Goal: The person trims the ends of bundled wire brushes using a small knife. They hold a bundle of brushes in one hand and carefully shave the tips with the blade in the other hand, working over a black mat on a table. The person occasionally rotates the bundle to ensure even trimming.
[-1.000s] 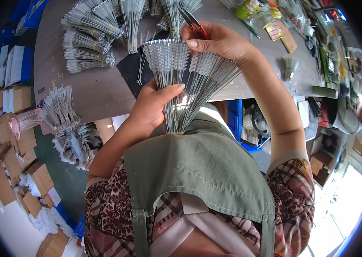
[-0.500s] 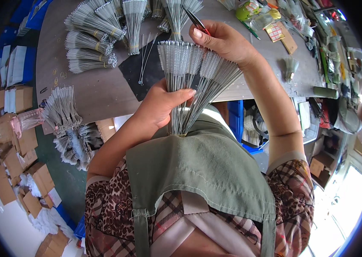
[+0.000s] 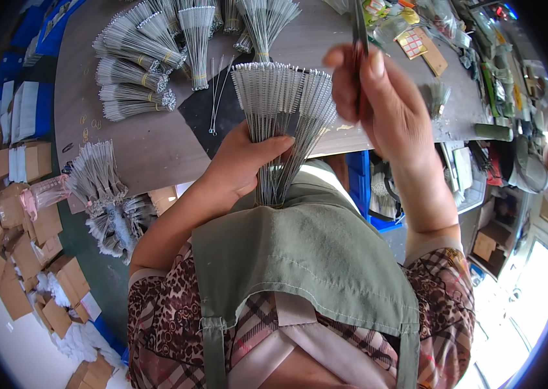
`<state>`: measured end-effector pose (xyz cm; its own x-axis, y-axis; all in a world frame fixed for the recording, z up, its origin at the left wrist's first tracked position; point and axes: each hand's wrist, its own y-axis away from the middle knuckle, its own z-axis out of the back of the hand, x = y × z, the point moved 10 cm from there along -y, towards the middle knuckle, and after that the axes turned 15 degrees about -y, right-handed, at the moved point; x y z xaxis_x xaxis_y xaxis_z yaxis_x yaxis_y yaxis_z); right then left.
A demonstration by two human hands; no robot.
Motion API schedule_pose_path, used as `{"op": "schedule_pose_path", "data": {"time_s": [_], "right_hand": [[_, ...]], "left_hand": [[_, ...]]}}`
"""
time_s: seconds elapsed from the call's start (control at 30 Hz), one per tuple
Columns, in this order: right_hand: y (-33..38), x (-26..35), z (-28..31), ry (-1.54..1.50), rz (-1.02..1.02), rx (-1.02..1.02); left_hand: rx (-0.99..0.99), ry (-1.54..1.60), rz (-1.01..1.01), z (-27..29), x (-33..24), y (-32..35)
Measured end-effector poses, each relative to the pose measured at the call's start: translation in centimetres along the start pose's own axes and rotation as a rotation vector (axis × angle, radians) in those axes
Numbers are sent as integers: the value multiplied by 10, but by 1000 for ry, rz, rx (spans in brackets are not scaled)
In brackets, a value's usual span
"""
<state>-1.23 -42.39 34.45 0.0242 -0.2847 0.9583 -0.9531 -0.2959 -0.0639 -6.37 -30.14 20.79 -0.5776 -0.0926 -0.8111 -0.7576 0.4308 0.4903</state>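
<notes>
My left hand (image 3: 243, 155) is closed round the stems of a fanned bundle of thin wire tube brushes (image 3: 281, 87), its thumb lying across the front. White bristle ends point up and away from me. The stems draw together at the bottom, by my apron, where a yellowish band circles them. To the right of the bundle and apart from it, my right hand (image 3: 394, 97) is raised and closed on a red-handled tool (image 3: 359, 39) with long dark pointed jaws. Motion blurs that hand, so I cannot tell whether the tool is pliers or scissors.
Banded brush bundles (image 3: 134, 78) lie at the table's far left, with more (image 3: 196, 45) at the back. A few loose brushes (image 3: 217, 97) rest on a black mat (image 3: 196, 113). Another bundle (image 3: 95, 175) hangs at the left edge. Cardboard boxes (image 3: 24, 253) stand on the floor.
My right hand has moved right and toward me, away from the bristle ends, and the tool now points upward. The fan of brushes has narrowed on its right side. My left hand keeps its grip.
</notes>
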Motion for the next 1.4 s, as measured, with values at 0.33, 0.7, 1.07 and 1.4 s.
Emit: {"op": "schedule_pose_path", "data": {"time_s": [0.33, 0.7, 1.07, 1.4], "right_hand": [[69, -99, -44, -759, -628, -30], [61, -100, -48, -737, -581, -79], [56, -100, -46, -747, -566, -83], [43, -89, -34, -620, -462, -67]], "left_hand": [[-29, 17, -36, -1, -18, 0], [-44, 12, -47, -1, -22, 1], [-98, -58, -84, 8, -21, -2], [-133, -14, -88, 9, -26, -2]]}}
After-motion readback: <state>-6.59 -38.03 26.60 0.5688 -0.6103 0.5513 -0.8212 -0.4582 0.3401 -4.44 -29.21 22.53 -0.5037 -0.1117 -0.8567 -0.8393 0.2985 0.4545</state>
